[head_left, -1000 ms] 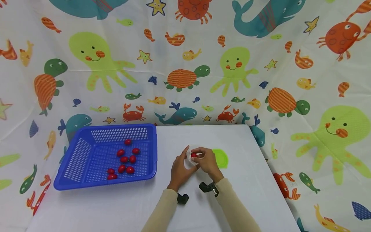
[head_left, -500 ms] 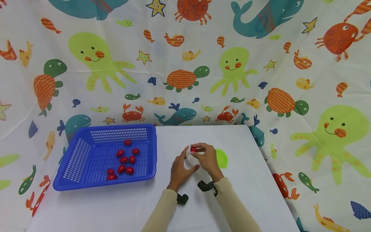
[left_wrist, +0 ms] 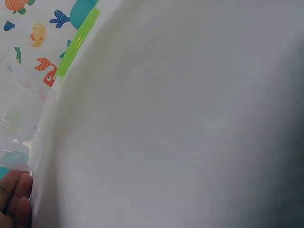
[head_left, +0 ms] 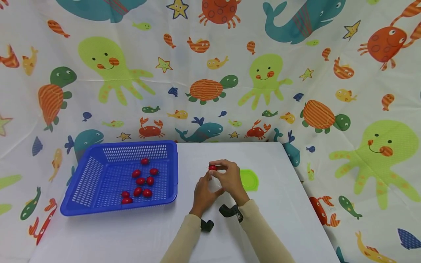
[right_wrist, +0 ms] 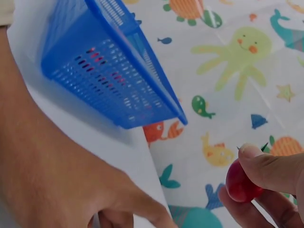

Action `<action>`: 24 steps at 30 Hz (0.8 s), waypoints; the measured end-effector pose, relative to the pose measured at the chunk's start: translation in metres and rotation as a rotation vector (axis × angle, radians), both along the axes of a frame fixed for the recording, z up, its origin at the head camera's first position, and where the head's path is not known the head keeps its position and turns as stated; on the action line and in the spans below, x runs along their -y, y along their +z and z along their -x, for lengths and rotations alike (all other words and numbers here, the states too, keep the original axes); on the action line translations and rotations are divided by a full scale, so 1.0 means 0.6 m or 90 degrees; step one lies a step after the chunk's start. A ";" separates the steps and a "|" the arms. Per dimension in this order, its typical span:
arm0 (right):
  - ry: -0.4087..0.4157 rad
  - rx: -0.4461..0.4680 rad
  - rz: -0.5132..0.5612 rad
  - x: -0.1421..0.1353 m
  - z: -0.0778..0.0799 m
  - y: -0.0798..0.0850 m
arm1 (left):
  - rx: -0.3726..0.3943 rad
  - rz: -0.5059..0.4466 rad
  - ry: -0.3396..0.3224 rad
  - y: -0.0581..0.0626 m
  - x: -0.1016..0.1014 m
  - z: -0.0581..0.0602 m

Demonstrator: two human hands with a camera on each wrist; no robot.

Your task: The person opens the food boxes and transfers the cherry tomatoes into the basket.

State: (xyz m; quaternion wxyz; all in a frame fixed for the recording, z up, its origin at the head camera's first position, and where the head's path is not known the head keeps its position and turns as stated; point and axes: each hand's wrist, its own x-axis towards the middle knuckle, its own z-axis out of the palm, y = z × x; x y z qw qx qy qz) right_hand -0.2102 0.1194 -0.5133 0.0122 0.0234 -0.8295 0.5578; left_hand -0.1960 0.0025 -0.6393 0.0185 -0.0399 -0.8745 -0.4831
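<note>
In the head view my right hand [head_left: 230,178] pinches a red cherry tomato [head_left: 212,167] between thumb and fingers, just above the fingertips of my left hand [head_left: 203,194]. Close up in the right wrist view, the tomato [right_wrist: 241,183] shows a bit of green stem. My left hand holds a small clear plastic container, with thumb and fingers around its sides. The container [left_wrist: 21,121] looks see-through in the left wrist view; in the head view the hands hide most of it. Beside the right hand lies a bright green lid [head_left: 250,180] on the table.
A blue plastic basket [head_left: 175,171] with several red cherry tomatoes stands on the left of the white table [head_left: 279,219]. Behind the table hangs a cloth [head_left: 217,33] printed with sea animals.
My right hand has lifted the cherry tomato out of the clear container and moved it left and away from me. The left hand stays at the container.
</note>
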 end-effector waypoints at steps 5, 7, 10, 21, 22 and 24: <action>0.013 -0.002 0.002 0.009 -0.002 0.003 | 0.010 0.003 0.005 0.004 0.000 -0.003; 0.017 -0.004 0.003 0.014 -0.001 0.004 | 0.015 0.007 0.006 0.005 0.001 -0.004; 0.024 -0.007 0.007 0.022 -0.002 0.006 | 0.012 0.009 0.008 0.005 0.002 -0.004; 0.074 -0.034 0.022 0.059 0.001 0.014 | -0.029 0.059 -0.026 0.001 0.004 0.006; 0.079 -0.036 0.022 0.063 0.001 0.015 | -0.035 0.074 -0.028 0.001 0.003 0.008; 0.085 -0.034 0.021 0.072 0.001 0.018 | -0.061 0.116 -0.031 -0.001 0.002 0.012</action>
